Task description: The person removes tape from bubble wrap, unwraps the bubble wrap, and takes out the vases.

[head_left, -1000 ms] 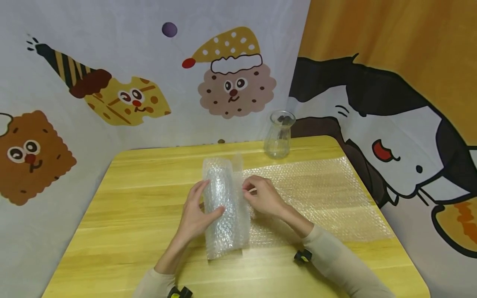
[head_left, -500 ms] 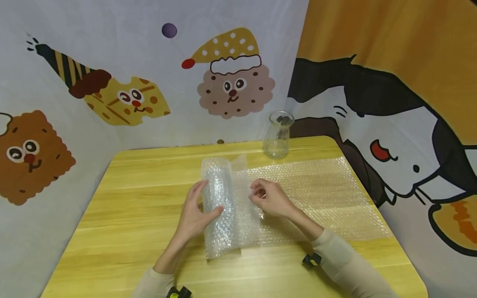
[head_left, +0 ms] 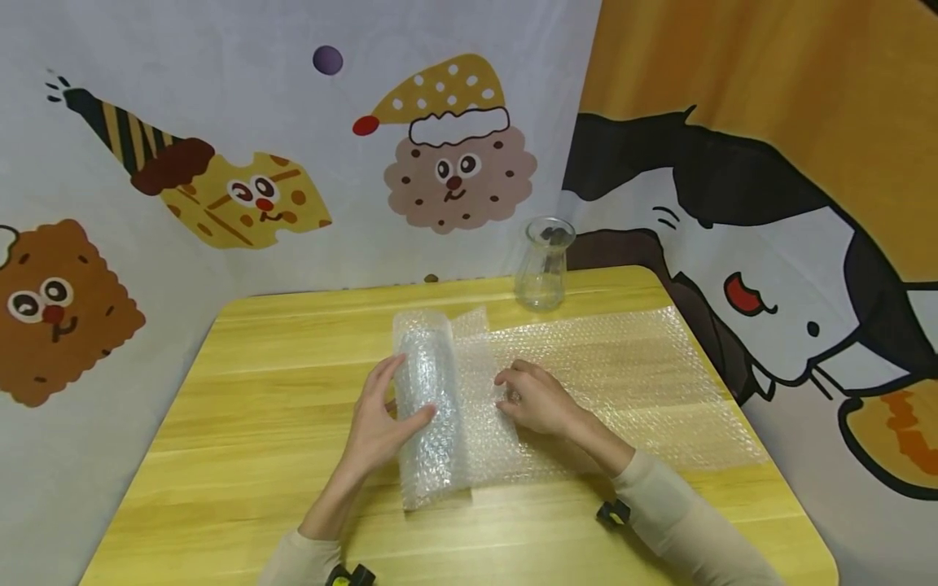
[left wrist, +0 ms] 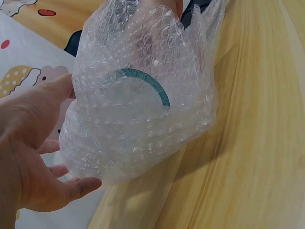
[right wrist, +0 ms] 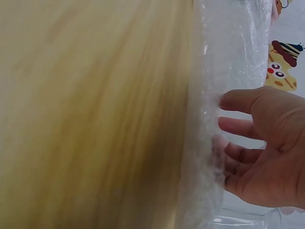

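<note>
A roll (head_left: pixel 428 370) of bubble wrap lies near the middle of the frame, its length running from back to front on the wood-grain surface (head_left: pixel 256 407). The left hand (head_left: pixel 377 435) is clamped on it, thumb across the top, fingers along the left side. In the left wrist view, a teal arc (left wrist: pixel 147 81) shows through the film at the roll's end; the layers blur any mark on it.

A flap (head_left: pixel 479 423) extends right from the roll over the flat sheet (head_left: pixel 623 391). The right hand (head_left: pixel 541 400) is bent at the flap's edge, thumb and forefinger tips apart.

The sheet's right edge follows the surface's right edge closely, while its lower edge lies well up from the bottom of the frame. A glass jar (head_left: pixel 541 273) stands near the back edge, just beyond the sheet's upper edge. Wood stretches from the left hand to the surface's left edge.

Behind, a white cloth (head_left: pixel 278 98) carries printed cartoon food faces; a spotted cap tops the one at upper centre.
</note>
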`<state>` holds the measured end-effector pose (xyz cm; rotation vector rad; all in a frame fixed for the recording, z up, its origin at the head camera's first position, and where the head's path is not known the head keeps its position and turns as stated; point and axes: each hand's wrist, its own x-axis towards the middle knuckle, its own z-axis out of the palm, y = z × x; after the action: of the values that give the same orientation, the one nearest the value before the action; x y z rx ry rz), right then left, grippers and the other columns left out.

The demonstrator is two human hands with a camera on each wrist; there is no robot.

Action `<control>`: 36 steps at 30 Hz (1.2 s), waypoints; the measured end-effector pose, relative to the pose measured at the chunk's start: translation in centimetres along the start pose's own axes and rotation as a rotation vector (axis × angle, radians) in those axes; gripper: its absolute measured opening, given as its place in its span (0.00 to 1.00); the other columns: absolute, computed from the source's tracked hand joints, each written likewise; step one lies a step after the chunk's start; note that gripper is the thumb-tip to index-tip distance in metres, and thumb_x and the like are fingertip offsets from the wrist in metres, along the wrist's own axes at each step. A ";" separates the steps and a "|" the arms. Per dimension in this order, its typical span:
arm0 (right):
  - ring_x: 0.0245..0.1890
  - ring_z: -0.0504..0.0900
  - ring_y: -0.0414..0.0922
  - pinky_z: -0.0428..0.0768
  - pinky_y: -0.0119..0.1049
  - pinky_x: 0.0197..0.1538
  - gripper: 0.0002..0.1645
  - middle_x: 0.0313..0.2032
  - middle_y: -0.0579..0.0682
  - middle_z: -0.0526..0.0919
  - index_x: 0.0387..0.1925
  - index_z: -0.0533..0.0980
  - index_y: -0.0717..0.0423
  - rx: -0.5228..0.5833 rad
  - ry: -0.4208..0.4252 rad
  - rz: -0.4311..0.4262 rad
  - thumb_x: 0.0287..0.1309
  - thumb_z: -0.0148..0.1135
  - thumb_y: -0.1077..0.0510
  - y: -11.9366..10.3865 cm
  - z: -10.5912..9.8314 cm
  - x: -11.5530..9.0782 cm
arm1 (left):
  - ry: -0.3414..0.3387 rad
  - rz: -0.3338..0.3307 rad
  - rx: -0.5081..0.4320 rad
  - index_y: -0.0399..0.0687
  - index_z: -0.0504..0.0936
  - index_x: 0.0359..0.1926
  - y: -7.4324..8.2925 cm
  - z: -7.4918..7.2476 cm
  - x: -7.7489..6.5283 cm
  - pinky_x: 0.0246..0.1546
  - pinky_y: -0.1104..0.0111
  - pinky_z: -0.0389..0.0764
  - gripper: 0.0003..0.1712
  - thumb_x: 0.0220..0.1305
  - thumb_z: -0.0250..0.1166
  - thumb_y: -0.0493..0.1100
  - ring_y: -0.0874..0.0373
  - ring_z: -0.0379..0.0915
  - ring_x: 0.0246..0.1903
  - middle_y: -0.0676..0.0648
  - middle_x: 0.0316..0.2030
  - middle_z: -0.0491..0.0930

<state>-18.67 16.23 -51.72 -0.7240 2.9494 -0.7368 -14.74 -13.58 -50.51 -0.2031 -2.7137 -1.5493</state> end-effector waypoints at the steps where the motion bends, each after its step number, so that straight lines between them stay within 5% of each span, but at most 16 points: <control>1: 0.38 0.79 0.39 0.84 0.34 0.44 0.24 0.42 0.47 0.83 0.54 0.83 0.53 -0.020 -0.008 0.002 0.57 0.75 0.51 0.0 0.0 -0.1 | -0.001 -0.002 -0.003 0.68 0.58 0.80 0.0 0.0 0.0 0.67 0.42 0.77 0.58 0.52 0.80 0.57 0.40 0.55 0.78 0.52 0.82 0.51; 7: 0.45 0.79 0.44 0.85 0.38 0.49 0.23 0.49 0.49 0.81 0.55 0.84 0.51 -0.080 -0.048 -0.015 0.59 0.74 0.50 0.3 0.0 -0.4 | -0.007 -0.010 -0.015 0.68 0.57 0.80 -0.3 -0.2 -0.2 0.66 0.44 0.79 0.57 0.54 0.79 0.58 0.41 0.56 0.77 0.53 0.82 0.51; 10: 0.56 0.80 0.51 0.84 0.48 0.61 0.22 0.58 0.54 0.81 0.55 0.84 0.51 -0.112 -0.048 -0.055 0.60 0.73 0.50 0.4 -0.2 -0.4 | -0.008 -0.006 -0.020 0.67 0.57 0.80 -0.5 -0.3 -0.2 0.66 0.45 0.80 0.57 0.54 0.79 0.58 0.41 0.58 0.76 0.52 0.82 0.52; 15: 0.72 0.73 0.56 0.69 0.57 0.77 0.26 0.71 0.59 0.74 0.57 0.82 0.53 -0.148 -0.027 -0.162 0.62 0.72 0.46 -0.1 -0.8 -0.2 | -0.012 -0.003 -0.036 0.66 0.57 0.80 -0.7 -0.5 -0.2 0.67 0.46 0.79 0.57 0.55 0.79 0.57 0.42 0.58 0.76 0.52 0.82 0.52; 20: 0.73 0.72 0.54 0.69 0.52 0.78 0.33 0.72 0.57 0.74 0.64 0.77 0.55 -0.093 -0.073 -0.262 0.65 0.68 0.41 -0.9 -1.2 0.1 | -0.015 -0.017 -0.052 0.65 0.57 0.80 -0.7 -0.6 -0.2 0.67 0.46 0.79 0.57 0.55 0.79 0.56 0.44 0.58 0.76 0.53 0.82 0.52; 27: 0.78 0.66 0.54 0.66 0.53 0.80 0.44 0.78 0.57 0.65 0.74 0.67 0.51 -0.090 -0.264 -0.239 0.64 0.66 0.36 -1.1 -1.0 -0.1 | -0.022 -0.025 -0.073 0.65 0.57 0.80 -0.8 -0.7 -0.1 0.68 0.47 0.78 0.57 0.56 0.79 0.56 0.44 0.57 0.77 0.54 0.82 0.51; 36: 0.80 0.62 0.52 0.61 0.53 0.82 0.47 0.79 0.56 0.63 0.74 0.68 0.49 -0.152 -0.314 -0.254 0.58 0.72 0.35 -0.4 -0.4 0.0 | -0.015 -0.043 -0.110 0.67 0.56 0.80 -1.2 -0.9 -0.3 0.68 0.46 0.78 0.56 0.56 0.79 0.53 0.40 0.59 0.76 0.52 0.82 0.52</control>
<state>-18.52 16.08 -51.23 -1.1262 2.6751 -0.3656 -14.63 -14.99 -51.07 -0.1585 -2.6630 -1.7172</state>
